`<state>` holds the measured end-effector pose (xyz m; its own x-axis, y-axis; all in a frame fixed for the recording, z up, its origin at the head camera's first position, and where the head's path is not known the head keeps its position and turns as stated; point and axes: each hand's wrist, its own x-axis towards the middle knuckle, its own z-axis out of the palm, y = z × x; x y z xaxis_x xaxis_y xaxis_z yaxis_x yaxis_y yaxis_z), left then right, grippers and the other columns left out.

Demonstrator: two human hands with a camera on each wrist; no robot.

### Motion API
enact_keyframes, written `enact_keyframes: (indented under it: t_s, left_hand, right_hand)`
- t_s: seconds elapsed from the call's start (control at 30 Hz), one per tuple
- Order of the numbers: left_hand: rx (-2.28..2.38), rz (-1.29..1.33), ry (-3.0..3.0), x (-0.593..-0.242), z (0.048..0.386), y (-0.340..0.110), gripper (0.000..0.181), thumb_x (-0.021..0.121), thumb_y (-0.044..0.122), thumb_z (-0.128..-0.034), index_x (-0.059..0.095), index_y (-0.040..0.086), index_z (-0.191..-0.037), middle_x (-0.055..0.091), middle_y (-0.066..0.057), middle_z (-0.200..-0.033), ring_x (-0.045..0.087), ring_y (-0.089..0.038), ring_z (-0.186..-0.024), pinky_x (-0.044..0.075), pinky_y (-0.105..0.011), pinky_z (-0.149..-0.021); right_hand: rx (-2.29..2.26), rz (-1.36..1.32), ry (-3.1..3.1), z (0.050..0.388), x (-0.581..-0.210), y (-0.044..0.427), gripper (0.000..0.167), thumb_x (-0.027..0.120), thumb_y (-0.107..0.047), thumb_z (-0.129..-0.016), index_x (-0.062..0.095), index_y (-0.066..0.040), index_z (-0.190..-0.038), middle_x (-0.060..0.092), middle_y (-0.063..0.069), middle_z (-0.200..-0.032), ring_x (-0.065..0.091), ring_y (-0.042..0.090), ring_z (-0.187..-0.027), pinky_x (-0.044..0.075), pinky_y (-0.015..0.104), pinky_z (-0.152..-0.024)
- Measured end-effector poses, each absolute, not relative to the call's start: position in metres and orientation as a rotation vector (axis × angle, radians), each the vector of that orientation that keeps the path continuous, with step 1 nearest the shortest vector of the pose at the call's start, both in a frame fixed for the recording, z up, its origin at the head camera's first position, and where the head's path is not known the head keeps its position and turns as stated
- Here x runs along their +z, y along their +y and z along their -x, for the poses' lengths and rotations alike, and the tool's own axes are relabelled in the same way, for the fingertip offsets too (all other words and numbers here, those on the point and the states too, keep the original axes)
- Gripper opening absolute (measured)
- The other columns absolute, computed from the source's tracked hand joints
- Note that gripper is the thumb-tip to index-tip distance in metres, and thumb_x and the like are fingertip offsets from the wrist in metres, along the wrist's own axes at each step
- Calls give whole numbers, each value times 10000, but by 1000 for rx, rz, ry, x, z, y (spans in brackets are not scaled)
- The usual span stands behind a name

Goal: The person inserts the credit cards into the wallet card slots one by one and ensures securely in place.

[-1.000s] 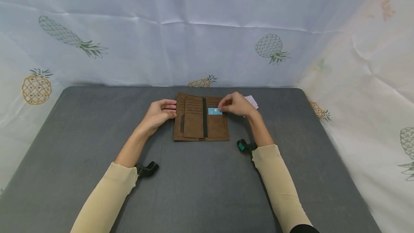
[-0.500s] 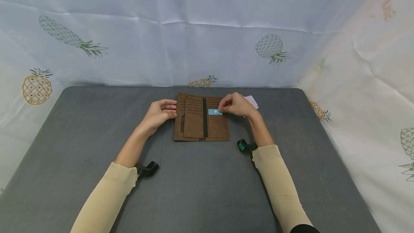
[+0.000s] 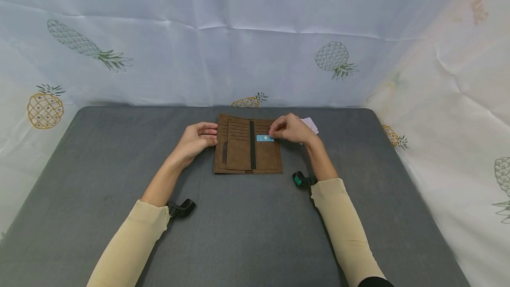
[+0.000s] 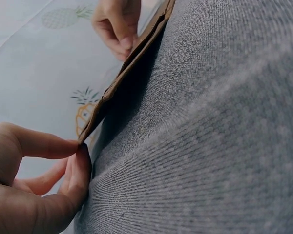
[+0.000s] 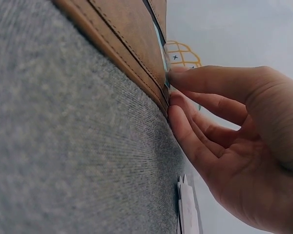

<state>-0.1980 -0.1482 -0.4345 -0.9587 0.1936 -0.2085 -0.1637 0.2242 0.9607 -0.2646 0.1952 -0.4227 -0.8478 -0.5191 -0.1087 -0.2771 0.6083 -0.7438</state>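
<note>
A brown wallet (image 3: 239,149) lies open on the grey table, its card slots and a dark centre strip showing in the head view. My left hand (image 3: 194,141) pinches the wallet's left edge between thumb and fingers, as the left wrist view also shows. At the right panel, my right hand (image 3: 291,128) holds the right end of a light blue card (image 3: 263,138) that sits partly inside a slot. In the right wrist view the card (image 5: 159,41) is a thin blue edge by my thumb. Its lower part is hidden in the slot.
Pale papers or cards (image 3: 310,125) lie behind my right hand, partly covered by it. They look like a small white stack (image 5: 187,204) in the right wrist view. A pineapple-print cloth (image 3: 215,65) hangs behind the grey table (image 3: 247,225).
The blue card has slid a little lower into the slot, so less of it shows. My right fingers stay on it, and my left hand has not visibly moved.
</note>
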Motion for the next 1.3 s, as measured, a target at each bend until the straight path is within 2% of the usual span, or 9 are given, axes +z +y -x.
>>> enact_keyframes:
  t_s: [0.37, 0.57, 0.8, 1.03, 1.17, 1.3]
  left_hand:
    - [1790, -26, 2215, -434, 197, -146, 589, 623, -99, -1010, 492, -26, -1579, 536, -295, -1494, 620, -418, -1360, 611, -176, -949]
    - [1788, -32, 2220, -436, 199, -144, 581, 630, -90, -1007, 504, -23, -1569, 546, -288, -1478, 627, -411, -1348, 616, -196, -952]
    - [1789, -29, 2225, -436, 198, -144, 578, 628, -93, -1008, 507, -23, -1568, 550, -287, -1472, 633, -396, -1334, 612, -180, -941]
    - [1782, -28, 2229, -434, 196, -145, 580, 626, -94, -1009, 501, -27, -1571, 548, -291, -1475, 634, -398, -1333, 610, -168, -935]
    - [1776, -25, 2230, -433, 195, -146, 583, 623, -93, -1013, 494, -25, -1578, 544, -291, -1484, 629, -401, -1342, 613, -185, -959]
    - [1774, -19, 2231, -433, 195, -147, 582, 620, -92, -1017, 491, -23, -1580, 542, -290, -1489, 627, -404, -1348, 615, -197, -972]
  right_hand:
    - [-1074, 652, 2515, 261, -420, 197, 89, 757, -58, -1008, 836, -40, -971, 732, 179, -1240, 732, 294, -1034, 591, 316, -824]
    - [-1070, 673, 2523, 260, -422, 199, 94, 761, -48, -1000, 842, -42, -953, 720, 180, -1234, 695, 288, -1058, 578, 302, -819]
    - [-1066, 692, 2504, 261, -423, 197, 106, 743, -38, -1010, 840, -28, -969, 697, 193, -1251, 685, 303, -1090, 583, 305, -820]
    - [-1065, 667, 2522, 261, -423, 195, 123, 722, -44, -1023, 836, -41, -976, 726, 174, -1236, 683, 244, -1005, 550, 297, -782]
    - [-1069, 641, 2546, 262, -420, 196, 131, 710, -76, -1038, 839, -55, -1025, 780, 160, -1183, 700, 207, -955, 532, 293, -769]
    - [-1104, 602, 2589, 263, -416, 206, 149, 734, -126, -1039, 834, -44, -1112, 816, 174, -1132, 758, 257, -974, 552, 284, -779]
